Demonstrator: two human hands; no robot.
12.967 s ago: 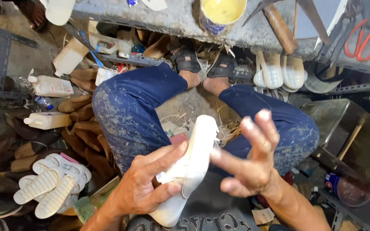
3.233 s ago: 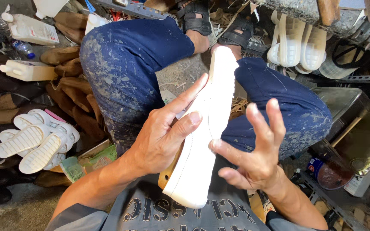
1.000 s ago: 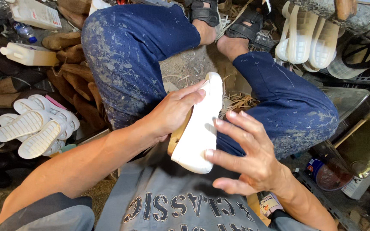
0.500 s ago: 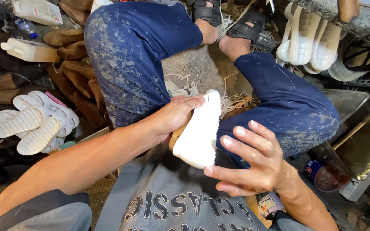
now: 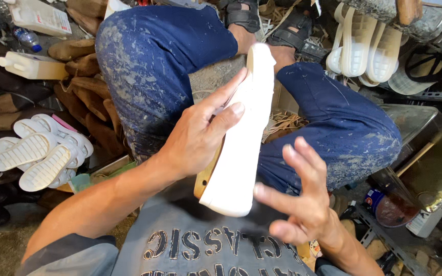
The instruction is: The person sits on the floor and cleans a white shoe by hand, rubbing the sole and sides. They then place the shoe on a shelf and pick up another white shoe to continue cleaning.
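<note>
I see the left hand (image 5: 198, 140) wrapped round a white shoe sole (image 5: 241, 138), fingers pressed along its edge, propping it tilted above the lap so its face is exposed. The right hand (image 5: 300, 204) hovers just right of the sole, fingers spread, gripping nothing. Left of the sole, a pile of white soles (image 5: 37, 151) lies on the floor.

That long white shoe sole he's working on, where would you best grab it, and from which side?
Probably around the middle of the white sole, coming from its left edge, as the left hand does now. It is long, narrow and tilted upright, so a mid-length grip should balance it. The right hand is open beside it.
</note>
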